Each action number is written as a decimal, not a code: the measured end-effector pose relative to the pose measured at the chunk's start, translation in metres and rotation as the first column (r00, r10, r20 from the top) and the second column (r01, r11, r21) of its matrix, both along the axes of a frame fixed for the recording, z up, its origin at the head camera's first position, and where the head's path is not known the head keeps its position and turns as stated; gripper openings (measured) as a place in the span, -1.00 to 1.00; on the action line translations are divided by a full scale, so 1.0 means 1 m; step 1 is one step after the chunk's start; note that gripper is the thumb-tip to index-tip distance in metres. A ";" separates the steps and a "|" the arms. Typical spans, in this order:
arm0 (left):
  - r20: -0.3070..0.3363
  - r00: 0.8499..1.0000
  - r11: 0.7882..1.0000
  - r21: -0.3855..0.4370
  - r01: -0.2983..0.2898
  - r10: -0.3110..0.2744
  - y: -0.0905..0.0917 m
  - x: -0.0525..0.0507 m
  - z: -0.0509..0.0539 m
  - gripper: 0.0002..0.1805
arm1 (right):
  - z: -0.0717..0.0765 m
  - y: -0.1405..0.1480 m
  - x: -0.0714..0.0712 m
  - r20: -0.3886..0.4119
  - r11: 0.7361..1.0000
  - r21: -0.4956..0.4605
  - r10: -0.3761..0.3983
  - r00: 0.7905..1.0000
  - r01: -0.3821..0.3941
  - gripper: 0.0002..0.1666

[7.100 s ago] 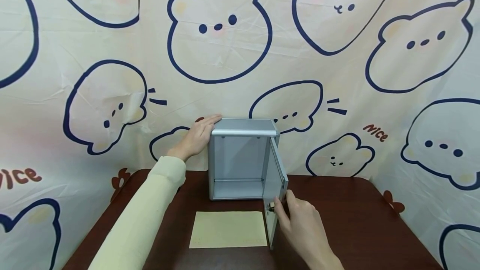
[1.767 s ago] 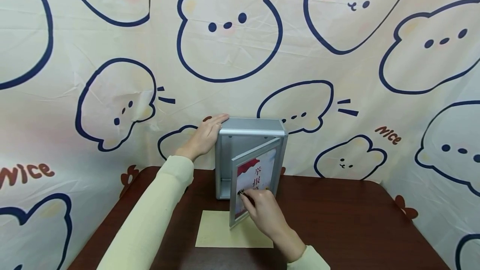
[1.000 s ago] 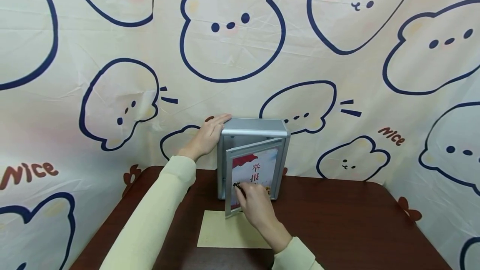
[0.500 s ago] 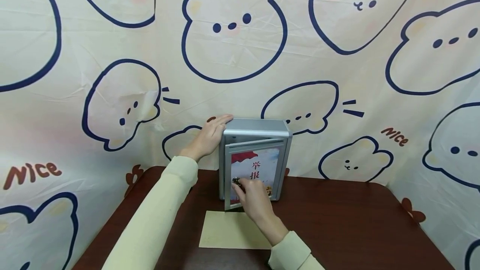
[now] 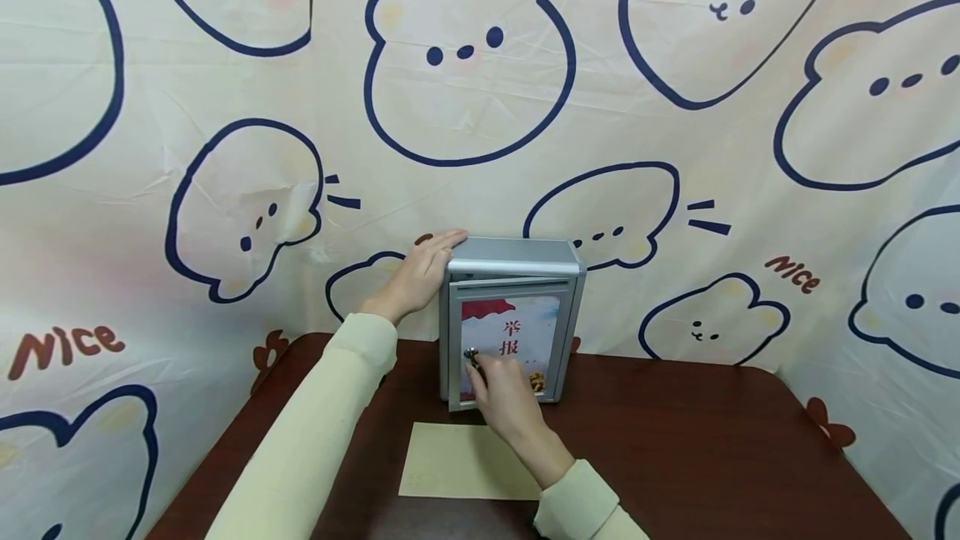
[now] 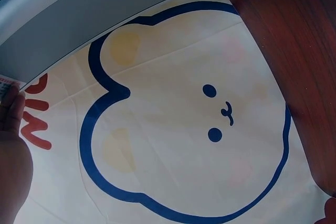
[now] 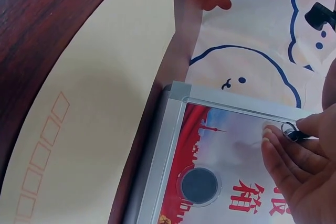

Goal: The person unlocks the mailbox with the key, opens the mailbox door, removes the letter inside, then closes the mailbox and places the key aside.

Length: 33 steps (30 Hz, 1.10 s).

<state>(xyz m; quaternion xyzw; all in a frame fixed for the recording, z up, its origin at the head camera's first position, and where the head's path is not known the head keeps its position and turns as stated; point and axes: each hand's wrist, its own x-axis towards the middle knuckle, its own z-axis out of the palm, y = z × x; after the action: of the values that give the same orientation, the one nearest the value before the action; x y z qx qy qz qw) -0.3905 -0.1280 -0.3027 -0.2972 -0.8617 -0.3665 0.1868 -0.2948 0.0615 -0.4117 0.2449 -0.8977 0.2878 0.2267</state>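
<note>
A grey metal letter box [image 5: 517,252] stands upright on the table, red characters on its front door [image 5: 487,319]. The door sits almost flush with the frame, with a narrow gap at its top and lower left. My left hand [image 5: 416,276] rests on the box's upper left side, fingers extended; only part of it shows in the left wrist view. With thumb and index finger, my right hand [image 5: 512,398] pinches a small dark key with a metal ring [image 7: 291,132] at the door's lock, its other fingers against the door. A pale yellow envelope [image 5: 450,465] lies flat before the box.
The dark brown wooden table [image 5: 697,440] spreads out on both sides of the box. Close behind hangs a cream curtain [image 5: 465,123] printed with cartoon bears. Red printed squares show on the envelope in the right wrist view.
The door has swung from wide ajar on the right to nearly closed, my right hand moving left and inward with it. My left hand has stayed on the box. The view has shifted slightly.
</note>
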 end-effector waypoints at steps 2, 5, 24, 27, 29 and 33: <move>-0.009 1.000 1.000 0.004 0.001 -0.001 0.000 0.000 0.000 -0.42 | 0.000 -0.001 0.000 -0.003 1.000 0.001 -0.009 1.000 0.009 -0.73; -0.015 1.000 1.000 0.007 -0.001 0.001 0.000 -0.001 0.000 -0.43 | 0.001 -0.003 -0.001 -0.013 1.000 0.006 -0.028 1.000 0.028 -0.75; 0.017 1.000 1.000 0.019 -0.005 0.005 0.000 0.000 -0.004 -0.41 | -0.005 -0.011 -0.011 -0.185 0.993 0.031 -0.107 0.977 0.115 -0.68; 0.016 1.000 1.000 0.027 -0.002 0.002 0.001 0.000 -0.003 -0.42 | -0.005 -0.011 -0.012 -0.190 0.992 0.033 -0.110 0.976 0.118 -0.68; 0.013 1.000 0.999 0.035 -0.001 0.001 0.001 0.000 -0.003 -0.43 | -0.005 -0.011 -0.012 -0.191 0.992 0.037 -0.109 0.975 0.118 -0.68; 0.007 1.000 0.999 0.039 0.002 -0.002 0.001 -0.001 -0.002 -0.43 | -0.004 -0.011 -0.014 -0.189 0.992 0.048 -0.108 0.976 0.119 -0.69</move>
<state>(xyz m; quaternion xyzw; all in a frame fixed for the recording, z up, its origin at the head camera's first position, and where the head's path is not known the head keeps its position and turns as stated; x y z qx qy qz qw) -0.3912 -0.1269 -0.3043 -0.2930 -0.8546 -0.3847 0.1892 -0.3084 0.0506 -0.4155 0.2256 -0.8932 0.2235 0.3184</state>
